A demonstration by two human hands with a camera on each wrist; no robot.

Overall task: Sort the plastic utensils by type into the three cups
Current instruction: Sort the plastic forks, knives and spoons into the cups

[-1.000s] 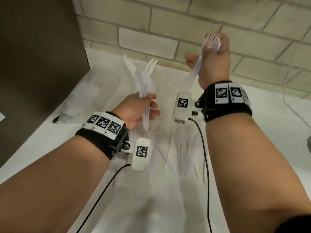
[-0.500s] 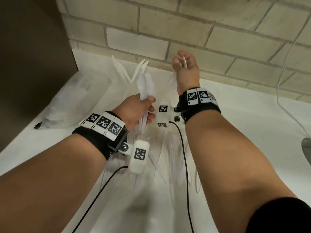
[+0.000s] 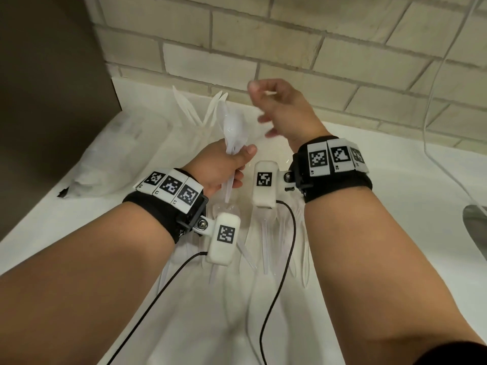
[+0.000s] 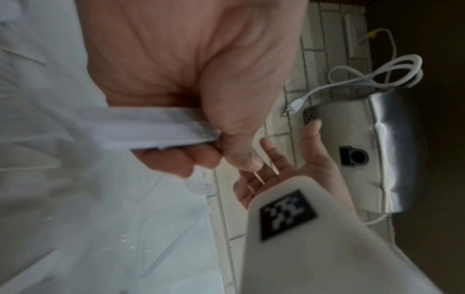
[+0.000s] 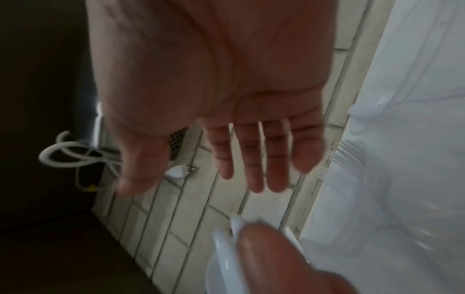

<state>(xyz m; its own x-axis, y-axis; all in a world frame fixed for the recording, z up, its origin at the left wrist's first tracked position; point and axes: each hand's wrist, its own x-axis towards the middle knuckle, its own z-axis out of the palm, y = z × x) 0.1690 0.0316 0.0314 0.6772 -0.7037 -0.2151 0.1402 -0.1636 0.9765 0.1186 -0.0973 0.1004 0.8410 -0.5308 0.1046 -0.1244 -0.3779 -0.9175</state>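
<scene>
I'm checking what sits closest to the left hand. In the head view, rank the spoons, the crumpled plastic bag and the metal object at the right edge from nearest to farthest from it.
1. The spoons: gripped in the left hand itself, bowls pointing up.
2. The crumpled plastic bag: on the counter to the hand's left, by the dark panel.
3. The metal object: at the far right edge, beyond the right hand.

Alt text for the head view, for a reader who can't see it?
The left hand grips a bunch of white spoons upright over a white counter, while the right hand, open and empty, hovers beside it near a brick wall. More loose utensils lie beneath the wrists.
</scene>
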